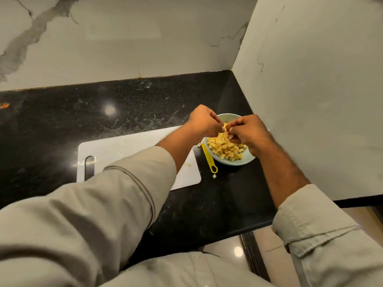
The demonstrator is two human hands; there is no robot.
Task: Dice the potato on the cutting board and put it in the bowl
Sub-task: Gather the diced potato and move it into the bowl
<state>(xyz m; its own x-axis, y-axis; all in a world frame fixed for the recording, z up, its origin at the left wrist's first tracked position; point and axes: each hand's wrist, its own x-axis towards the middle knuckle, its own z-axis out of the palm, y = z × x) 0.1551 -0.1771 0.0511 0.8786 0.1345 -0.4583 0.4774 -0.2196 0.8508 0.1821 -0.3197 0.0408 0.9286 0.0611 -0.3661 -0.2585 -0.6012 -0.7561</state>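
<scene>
A pale green bowl [247, 159] sits on the black counter to the right of the white cutting board [128, 146]. Yellow diced potato [226, 151] fills it. Both hands hover over the bowl's far side. My left hand [204, 123] and my right hand [248, 132] have their fingers curled toward each other and pinch a small clump of potato pieces [225, 128] between them. A yellow-handled knife [209, 158] lies on the counter between the board and the bowl. One stray potato cube [214, 176] lies by the handle's end.
The black stone counter [124, 104] ends in a corner, with a marble wall [310, 90] rising close to the right of the bowl and a marble backsplash behind. The counter's front edge runs just below my right forearm.
</scene>
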